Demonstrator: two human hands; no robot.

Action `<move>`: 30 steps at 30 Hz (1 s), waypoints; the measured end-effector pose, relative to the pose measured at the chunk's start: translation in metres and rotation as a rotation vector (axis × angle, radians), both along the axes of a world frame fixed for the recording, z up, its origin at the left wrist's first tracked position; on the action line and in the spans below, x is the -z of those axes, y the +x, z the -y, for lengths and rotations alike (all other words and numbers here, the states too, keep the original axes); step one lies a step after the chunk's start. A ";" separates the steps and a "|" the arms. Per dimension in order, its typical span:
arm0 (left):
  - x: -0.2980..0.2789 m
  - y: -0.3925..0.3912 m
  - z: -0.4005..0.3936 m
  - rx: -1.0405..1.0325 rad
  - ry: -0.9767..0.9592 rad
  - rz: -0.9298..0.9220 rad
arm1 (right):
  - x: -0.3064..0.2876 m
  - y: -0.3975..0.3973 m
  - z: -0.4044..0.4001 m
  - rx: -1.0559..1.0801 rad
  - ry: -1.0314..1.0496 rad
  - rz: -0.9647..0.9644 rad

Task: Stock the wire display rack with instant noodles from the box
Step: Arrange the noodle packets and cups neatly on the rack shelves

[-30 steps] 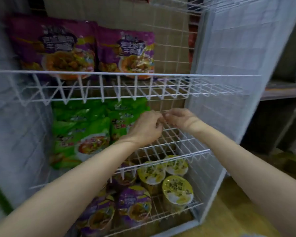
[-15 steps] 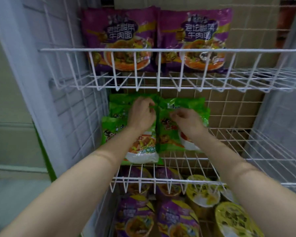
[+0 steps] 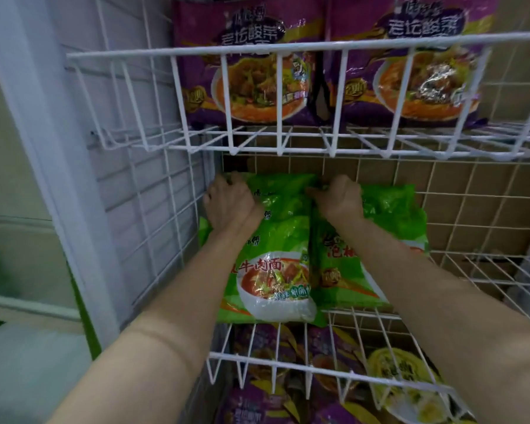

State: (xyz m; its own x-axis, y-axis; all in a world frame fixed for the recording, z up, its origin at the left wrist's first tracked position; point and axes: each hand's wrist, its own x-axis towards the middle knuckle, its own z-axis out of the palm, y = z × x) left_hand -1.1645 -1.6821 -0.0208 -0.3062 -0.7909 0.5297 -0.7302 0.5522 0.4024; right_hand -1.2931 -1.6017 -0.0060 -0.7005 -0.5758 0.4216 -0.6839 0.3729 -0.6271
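Both hands are in on the middle shelf (image 3: 487, 270) of the wire rack (image 3: 153, 191). Left hand (image 3: 228, 201), grip curled over the top edge of the left green noodle pack (image 3: 273, 270), hard against the rack's side at 9 o'clock. Right hand (image 3: 338, 198), fingers hooked on the top of the right green pack (image 3: 389, 221). Open wire runs off toward 3 o'clock. Purple packs (image 3: 251, 81) stand overhead at 12; purple packs and yellow-lidded cups (image 3: 401, 374) sit below at 6.

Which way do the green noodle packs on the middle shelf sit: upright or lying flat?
Leaning back, neither upright nor flat: the green packs slope up from the middle shelf toward the back grid, printed faces forward.
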 end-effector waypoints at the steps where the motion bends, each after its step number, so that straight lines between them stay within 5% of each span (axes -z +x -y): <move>1: -0.001 0.002 0.001 -0.007 0.008 0.058 | 0.002 -0.002 0.001 0.010 -0.009 -0.003; 9: -0.009 0.010 0.004 0.053 0.025 0.132 | 0.007 -0.009 -0.003 -0.177 -0.022 0.139; 14: -0.008 0.016 0.012 0.060 -0.313 -0.161 | 0.006 -0.002 -0.010 -0.205 -0.304 0.130; 19: -0.008 0.019 0.004 0.143 -0.178 -0.303 | 0.008 0.005 -0.011 -0.257 -0.335 0.097; 24: -0.010 0.020 0.001 0.127 -0.101 -0.218 | 0.000 0.005 -0.019 -0.212 -0.164 0.088; 30: -0.005 0.016 -0.006 0.189 0.044 0.249 | 0.008 0.033 -0.020 -0.469 0.563 0.111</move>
State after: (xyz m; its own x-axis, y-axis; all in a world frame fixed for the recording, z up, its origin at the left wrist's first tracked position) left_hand -1.1485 -1.6766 -0.0159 -0.5661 -0.7281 0.3865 -0.6953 0.6736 0.2505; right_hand -1.2603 -1.5819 -0.0141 -0.3493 -0.9332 -0.0845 -0.7941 0.3427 -0.5019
